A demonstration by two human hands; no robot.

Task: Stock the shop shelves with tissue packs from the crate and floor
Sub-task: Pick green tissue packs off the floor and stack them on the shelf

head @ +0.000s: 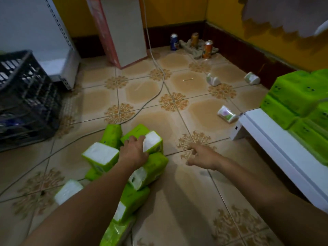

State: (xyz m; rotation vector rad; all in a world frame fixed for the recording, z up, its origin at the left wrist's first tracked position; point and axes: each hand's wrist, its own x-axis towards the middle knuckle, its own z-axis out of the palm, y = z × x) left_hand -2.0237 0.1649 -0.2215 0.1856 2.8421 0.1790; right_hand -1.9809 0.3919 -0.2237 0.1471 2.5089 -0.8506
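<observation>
1. The room is a dim shop corner. It has a patterned tile floor that looks smooth and hard, and yellow walls above a dark skirting.
2. A white shelf runs along the right edge. Green stocked packs are already stacked on it in tight layers.
3. A dark slatted crate stands on the floor at the left, well apart from the shelf. What it holds is too dim to tell.
4. The pile of tissue packs lies loose on the floor between the two forearms. The packs are tumbled at all angles, and several show a white end.
5. The top pack sits at the far side of that pile. It looks light and soft, in slick film. Pinching a corner would likely crumple it or let it slip, so a hold across its long sides should be safest.
6. The left hand lies over that pack, with its fingers curled round the upper edge in a grasp.
7. The right hand hangs above bare tiles near the pile, fingers loosely spread, holding nothing.
8. A grey cable trails across the floor past the pile and could snag a foot on the way to the shelf.
9. A small pale packet lies just beside the shelf's end. Drink cans stand in the far corner.
</observation>
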